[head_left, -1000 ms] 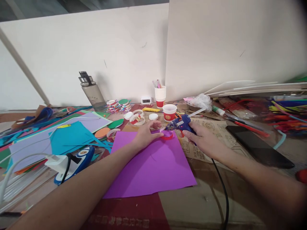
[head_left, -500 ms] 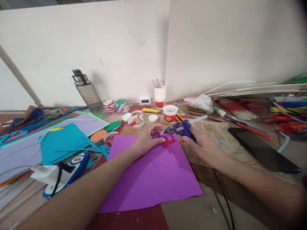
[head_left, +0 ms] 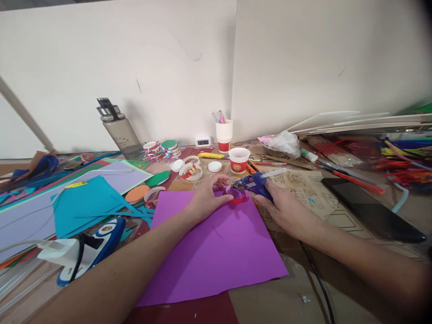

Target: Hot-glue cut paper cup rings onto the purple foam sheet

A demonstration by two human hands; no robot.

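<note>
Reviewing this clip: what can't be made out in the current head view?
In the head view:
Glue gun tip: too small and blurred to tell whether it touches the ring.
Right hand fingers: mostly hidden by the hand itself and the gun.
Cord: cut off by the bottom edge.
Clock digits: too small.
Bottle print: too small.

Backs onto a tall white panel [head_left: 84,58] bearing a few thin marks [head_left: 138,85]. Abuts a greyer panel [head_left: 324,58] on the right, dimming toward the edge of view. Spreads below into a brown and dark red tabletop [head_left: 266,299], softly lit.
</note>
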